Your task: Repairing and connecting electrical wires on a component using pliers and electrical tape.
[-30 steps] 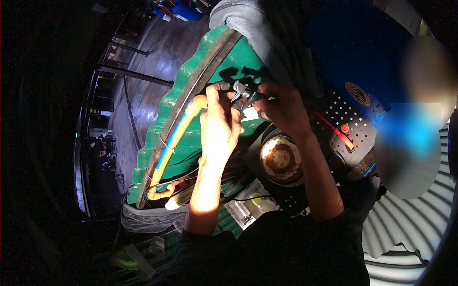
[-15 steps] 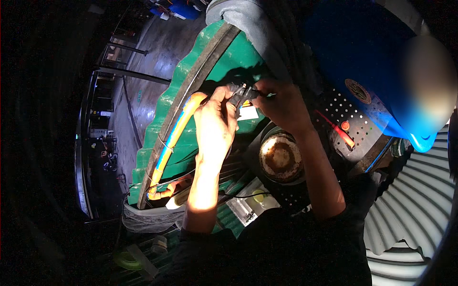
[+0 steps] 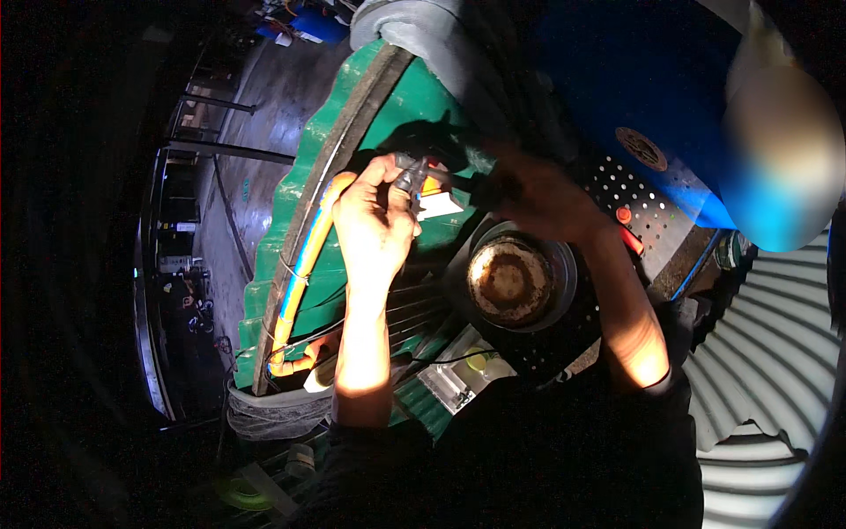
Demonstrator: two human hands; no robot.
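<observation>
Brightly lit, my left hand (image 3: 372, 220) is closed with its fingers pinching a black, wrapped-looking piece (image 3: 409, 174) whose kind I cannot make out. From it a dark strip (image 3: 454, 180) reaches across toward my right hand (image 3: 542, 198). That hand is in deep shadow, its fingers curled; what they grip is hidden. An orange part (image 3: 431, 186) and a small white tag (image 3: 439, 206) show just beyond my left fingers. Along the edge of a green corrugated panel (image 3: 304, 189) runs an orange pipe with a blue stripe (image 3: 307, 256), beside my left wrist.
A round, rust-stained metal can (image 3: 509, 280) stands below my right hand. Right of it lies a perforated dark plate (image 3: 656, 212) with a red-handled tool (image 3: 631, 240). A person in blue (image 3: 705, 167) is at the upper right, above white corrugated material (image 3: 767, 353). A clear tray (image 3: 467, 375) sits near me.
My right hand has moved right and slightly down, away from my left, with the dark strip now spanning between them. My left hand keeps its pinch; the whole view has shifted a little.
</observation>
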